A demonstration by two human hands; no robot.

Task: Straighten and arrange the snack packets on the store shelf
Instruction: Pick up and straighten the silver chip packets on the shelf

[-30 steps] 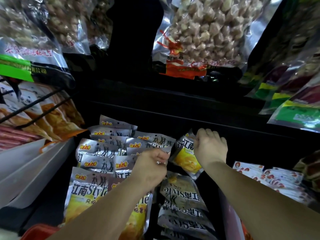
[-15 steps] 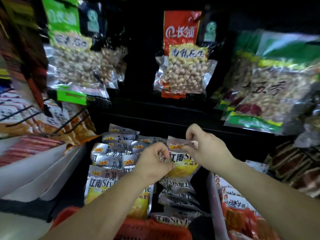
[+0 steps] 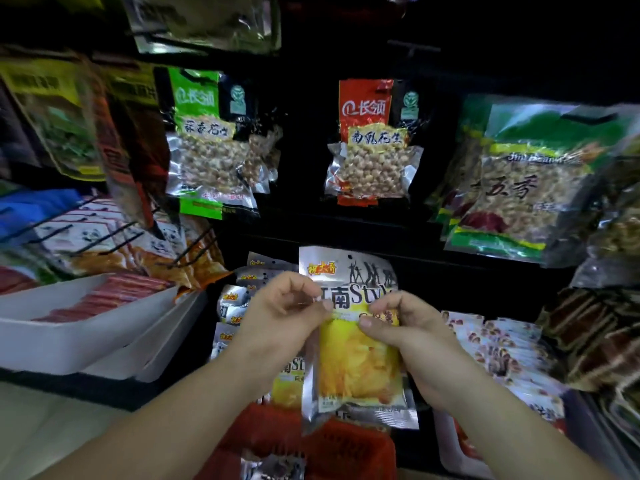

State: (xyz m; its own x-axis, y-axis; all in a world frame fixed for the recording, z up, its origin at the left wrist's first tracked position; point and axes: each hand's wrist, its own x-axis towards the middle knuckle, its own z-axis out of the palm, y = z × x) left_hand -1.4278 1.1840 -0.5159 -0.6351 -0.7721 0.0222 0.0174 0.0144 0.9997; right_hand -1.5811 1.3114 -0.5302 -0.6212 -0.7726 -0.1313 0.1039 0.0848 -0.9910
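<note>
The packet (image 3: 356,358) stands upright between the left hand (image 3: 280,313) and the right hand (image 3: 412,327), which pinch its two edges. Behind and left of the grip lies a stack (image 3: 239,299) of like packets. Farther left is a tray (image 3: 69,327), to the right sachets (image 3: 498,344), above peanut bags (image 3: 372,168), and below a basket (image 3: 332,448).

The view is dim with black upper corners, foil packets (image 3: 353,282) catch glare, and wide-angle edges smear and bend.

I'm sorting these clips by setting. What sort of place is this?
Probably a shop's snack aisle: peanut bags displayed above, copies of the held snack packet stacked beneath, a red basket in front.
</note>
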